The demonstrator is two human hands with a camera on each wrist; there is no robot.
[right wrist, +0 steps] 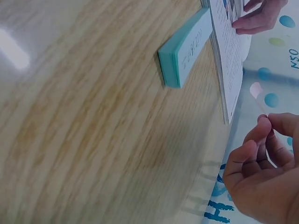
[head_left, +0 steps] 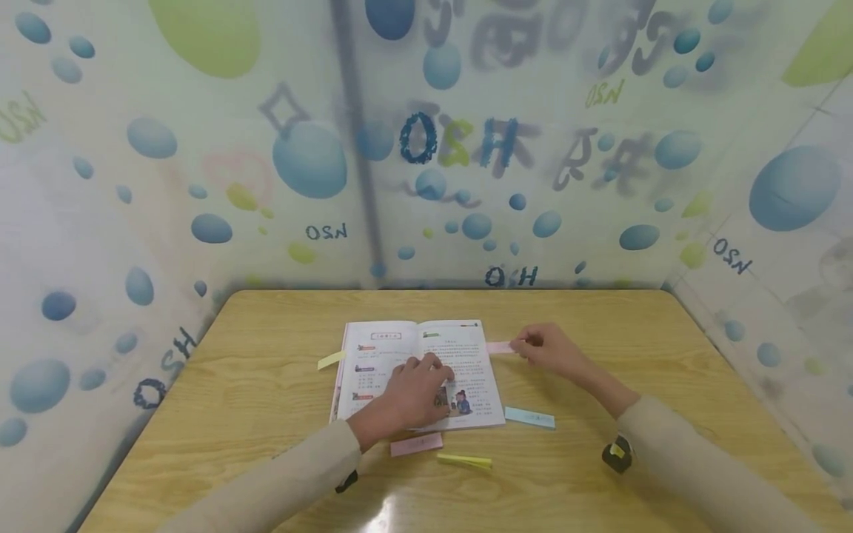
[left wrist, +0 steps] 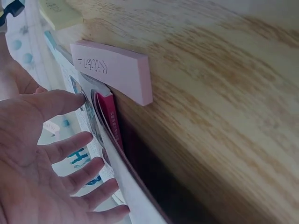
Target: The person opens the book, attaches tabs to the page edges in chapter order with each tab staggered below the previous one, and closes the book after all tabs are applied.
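Note:
An open book (head_left: pixel 380 363) with printed pages and small pictures lies on the table. My left hand (head_left: pixel 415 392) rests on its right page, fingers spread and loosely bent; in the left wrist view the thumb and fingers touch the page. My right hand (head_left: pixel 549 352) pinches a thin pink sticky note (head_left: pixel 499 347) between thumb and fingertips, at the book's upper right edge. Whether the note touches the page is hard to tell. A yellow sticky note (head_left: pixel 330 360) sticks out from the book's left edge.
Just below the book lies a pink sticky-note pad (head_left: pixel 416 444) with handwriting, beside a yellow pad (head_left: pixel 464 462). A blue pad (head_left: pixel 529 417), also written on, sits by the lower right corner. Patterned curtains (head_left: pixel 440 200) enclose the wooden table (head_left: pixel 266 414) at the back and sides.

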